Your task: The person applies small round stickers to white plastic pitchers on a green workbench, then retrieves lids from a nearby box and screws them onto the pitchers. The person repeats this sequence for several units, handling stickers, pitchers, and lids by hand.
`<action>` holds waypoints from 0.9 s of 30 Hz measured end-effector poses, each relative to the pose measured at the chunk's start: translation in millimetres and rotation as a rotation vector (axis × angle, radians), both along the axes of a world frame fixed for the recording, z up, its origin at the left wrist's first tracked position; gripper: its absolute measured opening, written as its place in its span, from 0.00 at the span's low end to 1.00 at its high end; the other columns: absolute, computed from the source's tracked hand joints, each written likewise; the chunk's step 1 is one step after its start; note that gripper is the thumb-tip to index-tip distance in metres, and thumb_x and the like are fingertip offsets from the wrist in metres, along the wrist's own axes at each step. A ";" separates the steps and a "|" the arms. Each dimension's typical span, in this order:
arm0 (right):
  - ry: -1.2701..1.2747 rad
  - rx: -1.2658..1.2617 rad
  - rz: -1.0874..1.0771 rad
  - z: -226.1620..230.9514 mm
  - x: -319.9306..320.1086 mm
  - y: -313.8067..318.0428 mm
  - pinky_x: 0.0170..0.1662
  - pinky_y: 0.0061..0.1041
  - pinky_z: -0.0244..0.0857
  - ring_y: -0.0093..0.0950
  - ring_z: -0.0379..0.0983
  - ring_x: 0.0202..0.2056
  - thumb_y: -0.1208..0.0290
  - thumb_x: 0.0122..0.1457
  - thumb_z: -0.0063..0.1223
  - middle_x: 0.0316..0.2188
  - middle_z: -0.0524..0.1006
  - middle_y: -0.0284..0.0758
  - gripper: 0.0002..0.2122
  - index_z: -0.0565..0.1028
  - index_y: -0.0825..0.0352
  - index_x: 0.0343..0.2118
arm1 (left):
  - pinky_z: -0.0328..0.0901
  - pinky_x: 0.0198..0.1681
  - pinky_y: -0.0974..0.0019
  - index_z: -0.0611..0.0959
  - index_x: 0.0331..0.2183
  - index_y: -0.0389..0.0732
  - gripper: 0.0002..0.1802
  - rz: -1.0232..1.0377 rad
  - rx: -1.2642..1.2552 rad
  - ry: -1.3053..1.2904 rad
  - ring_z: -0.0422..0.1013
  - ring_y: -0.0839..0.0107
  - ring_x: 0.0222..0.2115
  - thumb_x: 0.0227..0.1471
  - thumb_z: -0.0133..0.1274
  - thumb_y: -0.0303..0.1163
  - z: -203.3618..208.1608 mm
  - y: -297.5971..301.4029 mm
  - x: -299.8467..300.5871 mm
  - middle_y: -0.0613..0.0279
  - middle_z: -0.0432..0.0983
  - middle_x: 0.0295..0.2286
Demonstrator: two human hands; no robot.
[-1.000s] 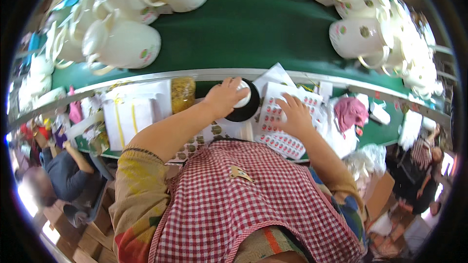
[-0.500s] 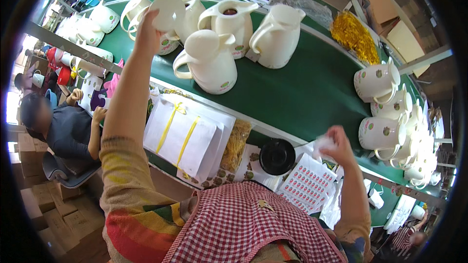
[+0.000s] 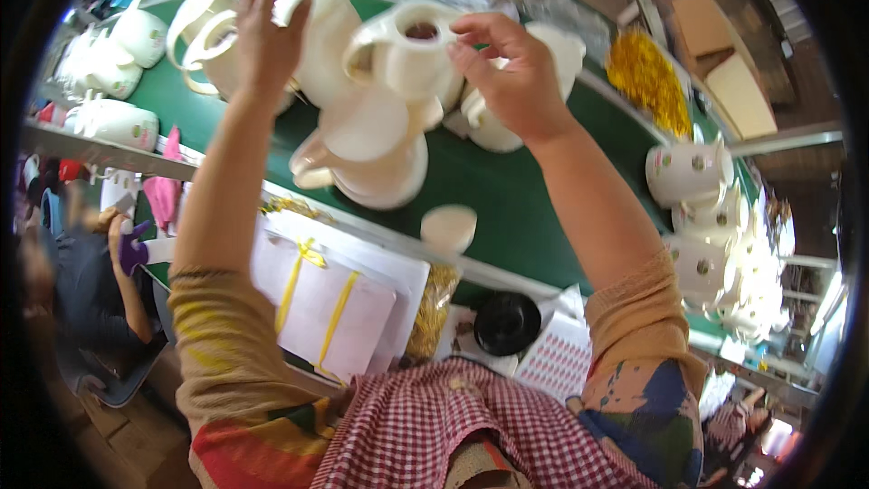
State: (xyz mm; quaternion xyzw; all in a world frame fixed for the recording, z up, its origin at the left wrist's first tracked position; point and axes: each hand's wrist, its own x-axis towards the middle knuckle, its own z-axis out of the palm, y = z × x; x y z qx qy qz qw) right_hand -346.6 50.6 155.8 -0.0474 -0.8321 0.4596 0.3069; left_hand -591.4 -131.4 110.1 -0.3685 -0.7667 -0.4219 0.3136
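Note:
Several cream thermos jugs with handles stand together on the green conveyor belt [image 3: 525, 208]. Among them is a lidless jug [image 3: 412, 59] with a dark round opening. My right hand [image 3: 516, 77] is beside that jug's rim, thumb and forefinger apart, with nothing visible between them. To the left, my left hand [image 3: 270, 41] is raised with fingers spread, in front of the cream jugs behind it, holding nothing. Nearer me, a lidded jug [image 3: 367, 140] appears blurred. A loose cream lid [image 3: 448, 228] is at the belt's near edge.
More jugs [image 3: 692, 167] stand at the right; others [image 3: 113, 122] are at the far left. Near me are white sheets tied with yellow ribbon [image 3: 339, 317], a black round dish [image 3: 507, 323] and a sticker sheet [image 3: 554, 355]. Gold tinsel [image 3: 647, 81] lies beyond the belt. A person [image 3: 100, 281] sits left.
My left hand has let go of the round cream lid. My right hand has moved from the sticker sheet to the lidless jug, without the whitish thing. A lid now shows at the near edge.

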 end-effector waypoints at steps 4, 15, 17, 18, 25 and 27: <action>-0.141 -0.251 -0.063 -44.4 96.3 3.8 0.37 0.19 0.67 0.18 0.73 0.32 0.73 0.57 0.57 0.30 0.78 0.30 0.07 0.78 0.67 0.37 | 0.70 0.42 0.61 0.82 0.36 0.36 0.13 -0.413 -0.279 -0.073 0.76 0.56 0.37 0.44 0.57 0.18 33.7 -53.5 134.2 0.55 0.79 0.37; -0.992 0.045 0.003 -141.5 410.5 -136.8 0.34 0.36 0.71 0.38 0.76 0.34 0.60 0.50 0.62 0.33 0.77 0.35 0.14 0.77 0.62 0.37 | 0.71 0.45 0.51 0.66 0.57 0.46 0.40 -0.534 -1.441 -0.064 0.62 0.47 0.52 0.42 0.63 0.31 -98.5 52.4 272.4 0.53 0.55 0.58; -0.993 0.063 -0.053 -139.8 422.0 -154.7 0.36 0.37 0.71 0.39 0.76 0.36 0.56 0.49 0.63 0.41 0.75 0.36 0.19 0.76 0.61 0.41 | 0.73 0.40 0.52 0.67 0.56 0.48 0.40 -0.472 -1.337 -0.068 0.65 0.44 0.47 0.39 0.64 0.30 -127.8 54.7 265.0 0.52 0.54 0.57; -1.014 0.026 -0.099 -139.4 424.1 -159.7 0.38 0.38 0.72 0.40 0.76 0.39 0.52 0.48 0.62 0.45 0.72 0.38 0.24 0.74 0.62 0.45 | 0.73 0.38 0.53 0.67 0.56 0.49 0.41 -0.455 -1.281 -0.065 0.67 0.42 0.45 0.38 0.64 0.29 -137.9 57.1 264.2 0.52 0.54 0.56; -1.023 -0.377 -0.109 -175.3 457.7 -182.6 0.46 0.39 0.69 0.45 0.72 0.45 0.53 0.48 0.65 0.49 0.67 0.46 0.34 0.63 0.65 0.55 | 0.72 0.43 0.54 0.62 0.59 0.56 0.44 -0.175 -1.099 -0.369 0.69 0.44 0.44 0.42 0.63 0.35 -141.6 92.0 267.1 0.53 0.46 0.60; -0.969 -0.483 -0.083 -178.1 467.3 -186.6 0.49 0.37 0.66 0.44 0.70 0.47 0.57 0.48 0.66 0.49 0.66 0.46 0.35 0.62 0.66 0.55 | 0.70 0.46 0.53 0.63 0.58 0.56 0.42 -0.136 -1.094 -0.435 0.70 0.46 0.46 0.43 0.64 0.39 -136.1 102.0 265.9 0.50 0.44 0.61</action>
